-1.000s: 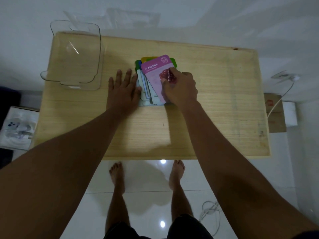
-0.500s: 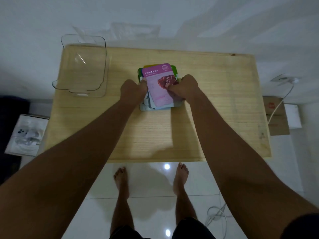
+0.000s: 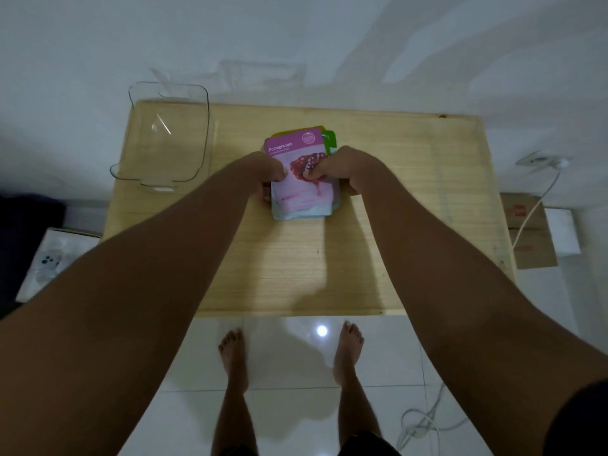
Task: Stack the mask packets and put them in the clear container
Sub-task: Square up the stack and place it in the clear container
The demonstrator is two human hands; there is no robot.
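Note:
A stack of mask packets (image 3: 301,189) lies in the middle of the wooden table (image 3: 411,205), a pink pomegranate packet on top, with green, yellow and pale blue edges showing beneath. My left hand (image 3: 265,171) grips the stack's left side with its thumb on the top packet. My right hand (image 3: 339,169) grips the right side the same way. The clear container (image 3: 171,136) stands empty at the table's far left corner, well left of the stack.
A white wall runs behind the table. Cardboard boxes (image 3: 529,232) and a white cable (image 3: 539,199) sit on the floor to the right. A white box (image 3: 56,258) lies on the floor to the left. My bare feet stand before the table's near edge.
My left hand went from lying flat beside the packets to gripping their left side. Both hands now squeeze the packets into a tidier stack.

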